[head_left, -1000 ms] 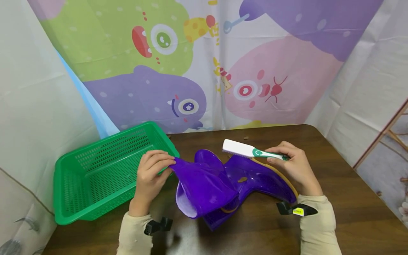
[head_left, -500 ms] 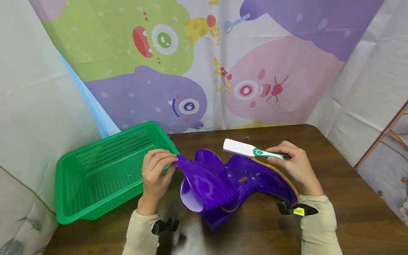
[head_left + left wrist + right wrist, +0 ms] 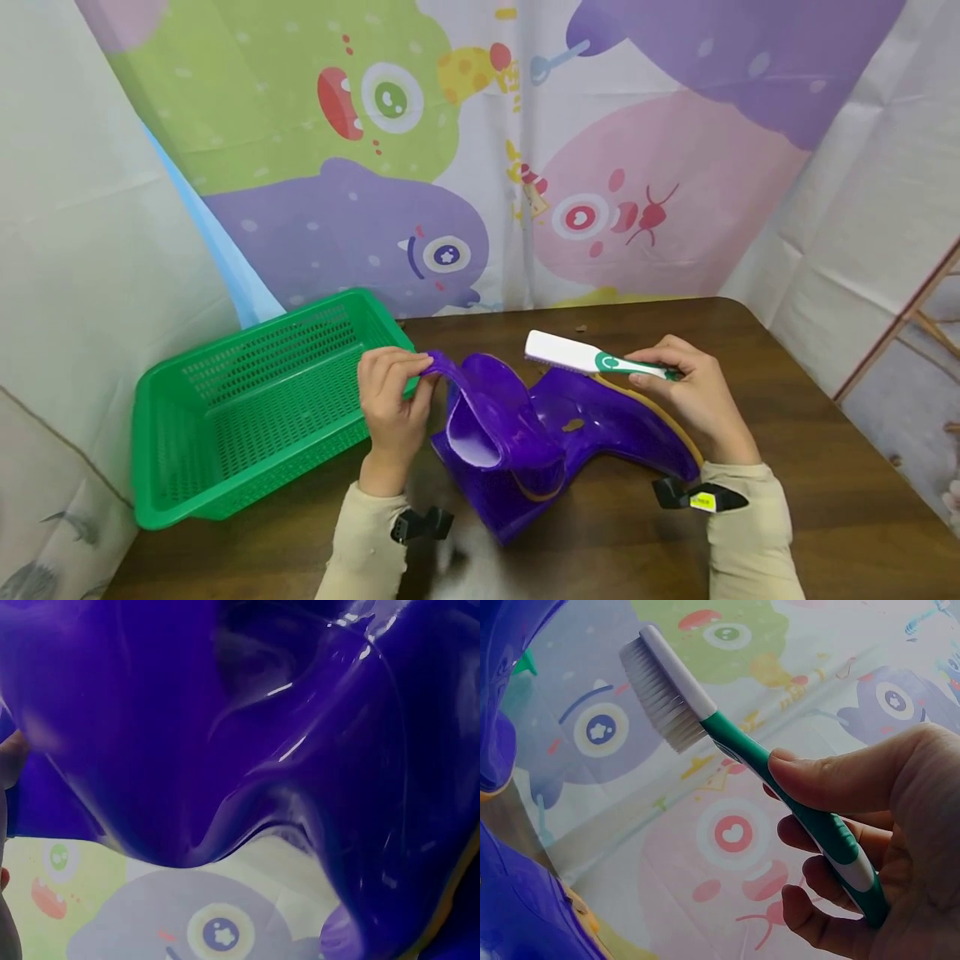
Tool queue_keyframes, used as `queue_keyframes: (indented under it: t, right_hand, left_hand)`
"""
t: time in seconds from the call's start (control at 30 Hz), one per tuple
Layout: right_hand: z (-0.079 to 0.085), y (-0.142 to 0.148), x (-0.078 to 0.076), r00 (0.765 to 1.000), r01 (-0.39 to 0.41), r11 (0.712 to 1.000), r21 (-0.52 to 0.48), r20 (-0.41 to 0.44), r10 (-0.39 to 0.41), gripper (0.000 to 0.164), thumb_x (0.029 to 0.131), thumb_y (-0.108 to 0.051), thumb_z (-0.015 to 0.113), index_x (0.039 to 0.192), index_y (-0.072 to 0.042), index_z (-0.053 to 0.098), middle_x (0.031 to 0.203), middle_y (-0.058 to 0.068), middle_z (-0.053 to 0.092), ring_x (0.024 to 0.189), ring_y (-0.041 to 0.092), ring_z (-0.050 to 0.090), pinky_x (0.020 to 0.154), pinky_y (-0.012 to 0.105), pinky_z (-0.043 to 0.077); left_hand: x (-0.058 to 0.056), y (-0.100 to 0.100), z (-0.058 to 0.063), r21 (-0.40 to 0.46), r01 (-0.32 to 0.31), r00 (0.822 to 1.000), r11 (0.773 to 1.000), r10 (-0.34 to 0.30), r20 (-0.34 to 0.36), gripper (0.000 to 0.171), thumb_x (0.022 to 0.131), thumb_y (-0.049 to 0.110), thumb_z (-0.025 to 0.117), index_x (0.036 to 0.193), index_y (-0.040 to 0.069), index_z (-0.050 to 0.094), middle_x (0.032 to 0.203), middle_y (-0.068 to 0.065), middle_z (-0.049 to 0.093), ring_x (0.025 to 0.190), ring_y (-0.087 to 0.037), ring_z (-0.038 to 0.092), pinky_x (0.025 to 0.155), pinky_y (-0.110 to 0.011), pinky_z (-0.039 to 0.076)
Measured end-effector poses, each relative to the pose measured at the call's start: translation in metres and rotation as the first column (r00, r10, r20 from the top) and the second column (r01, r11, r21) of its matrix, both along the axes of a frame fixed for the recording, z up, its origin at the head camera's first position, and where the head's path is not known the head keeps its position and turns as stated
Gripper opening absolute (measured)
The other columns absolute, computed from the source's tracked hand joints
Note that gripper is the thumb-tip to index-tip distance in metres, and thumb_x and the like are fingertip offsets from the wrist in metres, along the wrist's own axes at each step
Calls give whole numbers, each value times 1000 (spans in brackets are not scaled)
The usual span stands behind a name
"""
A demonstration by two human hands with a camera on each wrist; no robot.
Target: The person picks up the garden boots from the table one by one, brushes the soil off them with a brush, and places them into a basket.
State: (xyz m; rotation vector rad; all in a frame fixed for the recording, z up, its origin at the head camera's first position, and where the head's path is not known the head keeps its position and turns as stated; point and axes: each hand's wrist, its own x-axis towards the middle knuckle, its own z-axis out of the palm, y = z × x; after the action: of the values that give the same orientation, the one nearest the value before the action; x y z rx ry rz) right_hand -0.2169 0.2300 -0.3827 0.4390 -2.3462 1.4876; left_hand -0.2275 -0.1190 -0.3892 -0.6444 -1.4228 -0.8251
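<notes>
Boot (image 3: 570, 433): purple, lying on its side mid-desk, long axis left to right, shaft folded over toward the left.
Left hand (image 3: 390, 400): fingers pinch the shaft's rim, lifting it near the basket (image 3: 247, 400).
Right hand (image 3: 693, 392): fingers curl round the brush (image 3: 588, 357) handle; bristles face down, just above the boot and apart from it.
Nearer hand: the right, brush head pointing left along the boot.
Room: bare desk (image 3: 825, 483) to the right edge and along the front.

Left hand (image 3: 390, 398) fingers pinched, right hand (image 3: 693, 396) fingers curled, forearms resting low
</notes>
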Motion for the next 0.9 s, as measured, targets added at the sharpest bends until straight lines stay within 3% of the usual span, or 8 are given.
queue_keyframes:
  t: [0.2, 0.37, 0.53, 0.77, 0.9]
  right_hand:
    - [-1, 1, 0, 1000, 13, 1000, 12, -15, -13, 20, 82, 0, 79, 101, 0, 77, 84, 5, 60, 75, 13, 49, 62, 21, 43]
    - [0, 4, -2, 996, 24, 999, 33, -89, -21, 21, 78, 6, 80, 98, 1, 77, 79, 4, 59, 72, 10, 49, 61, 21, 40]
    - [3, 3, -1, 994, 31, 998, 55, -111, -25, 22, 77, 10, 78, 98, 4, 76, 78, 6, 59, 71, 8, 48, 60, 20, 38]
    - [24, -6, 14, 985, 31, 998, 51, -172, -22, 20, 74, 18, 75, 92, 11, 72, 73, 7, 57, 68, 6, 47, 58, 19, 37]
    - [27, -5, 16, 983, 25, 999, 39, -181, -17, 19, 74, 19, 75, 92, 12, 72, 73, 5, 57, 67, 5, 47, 58, 19, 37]
  left_hand:
    - [-8, 8, 4, 12, -12, 1000, 1000, 12, -1, 26, 91, 23, 73, 79, 0, 69, 75, -12, 65, 74, -34, 55, 71, -45, 41]
    - [-16, 8, 15, -76, -45, 999, 996, 45, -7, 24, 91, 22, 73, 80, 2, 68, 76, -10, 63, 72, -32, 54, 67, -45, 37]
    - [-24, 8, 24, -141, -54, 999, 989, 53, -13, 25, 91, 23, 73, 79, 2, 66, 75, -9, 63, 71, -31, 53, 65, -45, 36]
    - [-33, 14, 41, -221, -59, 998, 974, 56, -22, 30, 92, 27, 72, 76, 3, 62, 69, -7, 56, 69, -30, 51, 65, -45, 38]
    - [-36, 17, 48, -255, -70, 997, 964, 64, -32, 29, 93, 27, 71, 77, 4, 63, 69, -6, 57, 69, -30, 51, 66, -45, 39]
